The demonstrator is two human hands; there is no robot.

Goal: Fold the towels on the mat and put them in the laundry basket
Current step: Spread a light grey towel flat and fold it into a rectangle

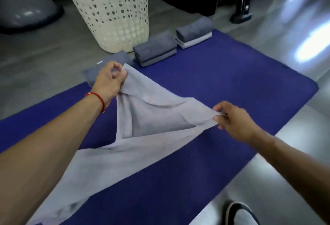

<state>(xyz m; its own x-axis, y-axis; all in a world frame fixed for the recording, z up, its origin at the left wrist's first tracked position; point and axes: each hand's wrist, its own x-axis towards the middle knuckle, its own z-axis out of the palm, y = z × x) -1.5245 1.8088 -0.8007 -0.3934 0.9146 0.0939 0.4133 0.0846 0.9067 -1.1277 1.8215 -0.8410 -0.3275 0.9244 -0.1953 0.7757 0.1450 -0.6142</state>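
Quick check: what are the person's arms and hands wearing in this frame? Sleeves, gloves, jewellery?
Both forearms are bare: no sleeves, no gloves. The left hand has a thin red cord bracelet at the wrist. The right hand and its wrist show nothing worn. No rings are visible on the fingers.

The laundry basket [114, 10] at twelve o'clock loses its rim to the top edge, so its contents cannot be seen. The left forearm covers the near end of the light grey towel [142, 117], which runs out of frame at seven o'clock. A dark folded towel [107, 64] lies partly behind the left hand [109, 80]. A shoe [239, 214] at five o'clock is cut off. The grey dome [26, 12] at ten o'clock is blurred.
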